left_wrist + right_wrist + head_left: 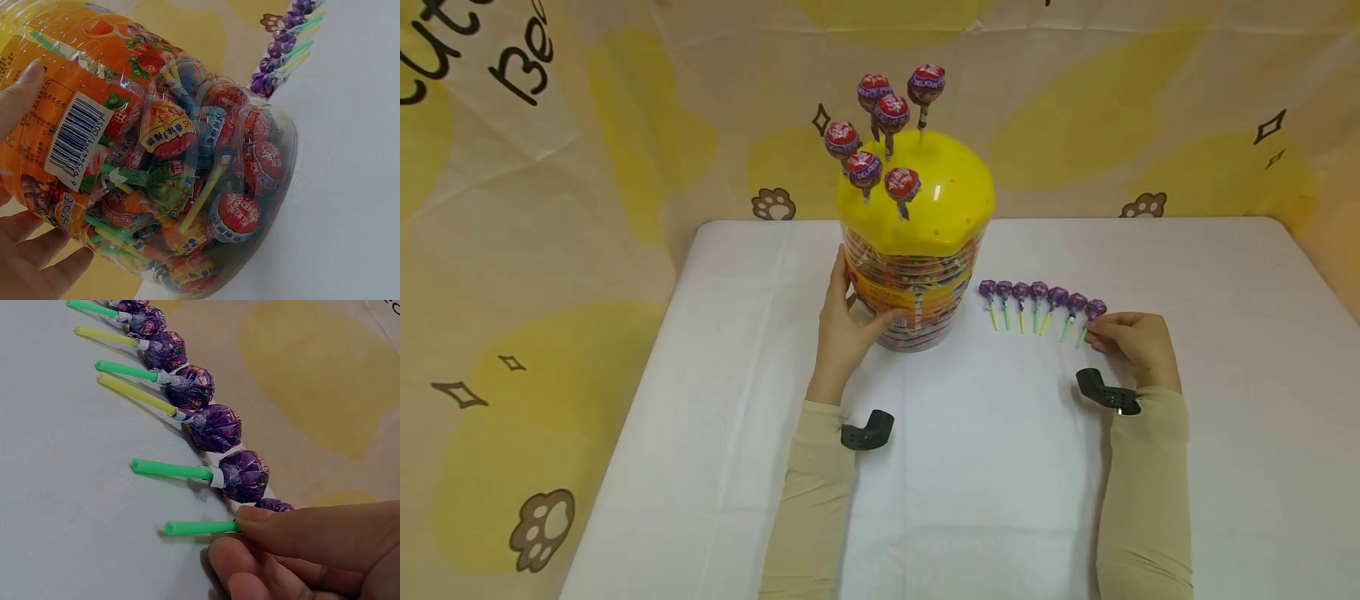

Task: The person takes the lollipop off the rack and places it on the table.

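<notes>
1. Purple lollipop (pixel 1097 308), right of centre in the head view, at the right end of a row. Its green stick (pixel 194 528) is pinched between thumb and fingers of the right hand (pixel 1133 340). In the right wrist view the thumb partly hides its wrapped head; whether it touches the counter (pixel 1000 467) cannot be told.
2. The left hand (pixel 842 333), left of centre, holds a clear jar (pixel 917 287) from its left side, thumb across the front and the other fingers around the side.
3. The jar stands upright on the white counter near the centre. Its orange label bears a barcode (pixel 79 142), and wrapped sweets on yellow and green sticks show through the wall.
4. Six more lollipops (pixel 1038 289) in purple wrappers lie side by side, right of the jar, heads toward the top of the frame, sticks yellow or green.
5. A glossy yellow lid (pixel 951 196) tops the jar, at upper centre.
6. Six red-and-purple lollipops (pixel 892 112) stand stick-down in it, mostly toward its left part.
7. A cream backdrop (pixel 1075 100) with yellow patches and brown paw prints fills the upper frame.
</notes>
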The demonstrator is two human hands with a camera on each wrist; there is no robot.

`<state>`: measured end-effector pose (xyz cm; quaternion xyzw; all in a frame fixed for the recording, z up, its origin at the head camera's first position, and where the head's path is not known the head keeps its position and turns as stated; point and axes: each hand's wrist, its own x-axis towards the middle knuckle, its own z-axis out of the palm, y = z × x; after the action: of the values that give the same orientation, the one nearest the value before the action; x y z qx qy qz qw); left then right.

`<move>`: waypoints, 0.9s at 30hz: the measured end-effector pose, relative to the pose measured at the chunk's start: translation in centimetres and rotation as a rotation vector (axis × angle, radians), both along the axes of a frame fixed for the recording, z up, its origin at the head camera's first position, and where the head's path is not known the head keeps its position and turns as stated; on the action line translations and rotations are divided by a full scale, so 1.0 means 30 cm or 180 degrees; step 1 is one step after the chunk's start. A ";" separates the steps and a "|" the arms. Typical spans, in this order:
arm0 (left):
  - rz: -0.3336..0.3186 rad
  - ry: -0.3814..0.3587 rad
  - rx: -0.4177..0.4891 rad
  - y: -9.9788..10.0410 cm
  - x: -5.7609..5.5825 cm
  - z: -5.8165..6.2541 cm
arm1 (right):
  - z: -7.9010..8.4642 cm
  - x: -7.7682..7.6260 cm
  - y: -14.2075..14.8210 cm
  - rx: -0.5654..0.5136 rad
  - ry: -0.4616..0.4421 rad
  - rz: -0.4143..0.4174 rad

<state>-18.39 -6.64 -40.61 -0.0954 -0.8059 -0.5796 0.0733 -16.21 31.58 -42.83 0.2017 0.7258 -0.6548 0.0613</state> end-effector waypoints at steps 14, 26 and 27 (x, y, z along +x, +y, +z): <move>0.0035 0.0074 -0.0012 -0.002 0.002 0.003 | 0.010 0.006 -0.016 0.0846 -0.0062 0.0086; 0.0026 0.0068 -0.0026 -0.001 0.003 0.002 | 0.011 0.016 -0.014 0.1295 -0.0085 0.0012; 0.0026 0.0069 -0.0020 -0.001 0.002 0.002 | 0.012 0.016 -0.014 0.1341 -0.0099 0.0010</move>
<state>-18.32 -6.67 -40.57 -0.0986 -0.8073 -0.5758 0.0841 -15.72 31.17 -42.47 0.2190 0.8459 -0.4853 0.0301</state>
